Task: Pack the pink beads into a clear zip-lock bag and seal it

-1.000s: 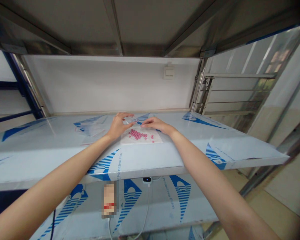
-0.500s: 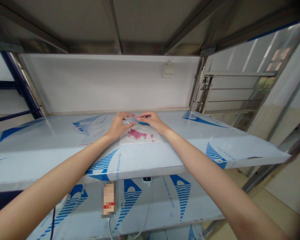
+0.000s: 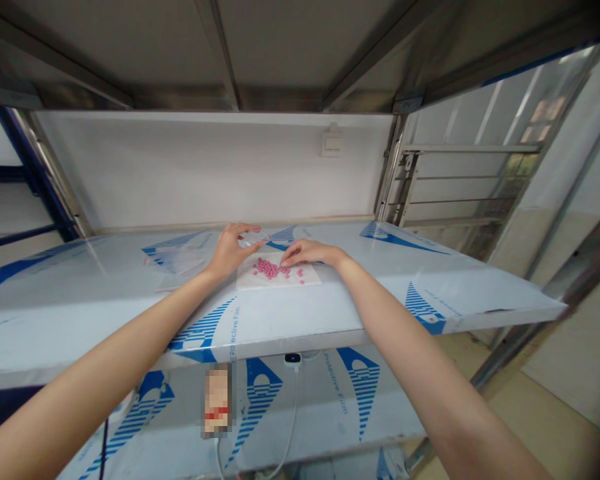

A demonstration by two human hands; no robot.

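Note:
My left hand sits at the far side of a white paper sheet, its fingers around a small clear plastic piece. A cluster of small pink beads or pills lies on the sheet, with several strays to the right. My right hand rests on the sheet, its fingertips touching the edge of the cluster. Whether those fingertips hold a bead is hidden. To the left of my left hand lies a clear plastic bag on the steel shelf.
The shelf's film-covered front edge runs below my forearms, and a metal shelf sits close overhead. A white wall backs the shelf, with a wall switch. On the lower shelf are a blurred packet and a small device with a white cable.
My right hand has moved down and right, away from the clear piece and onto the beads. My left hand stays near the clear piece. The whole view has shifted slightly.

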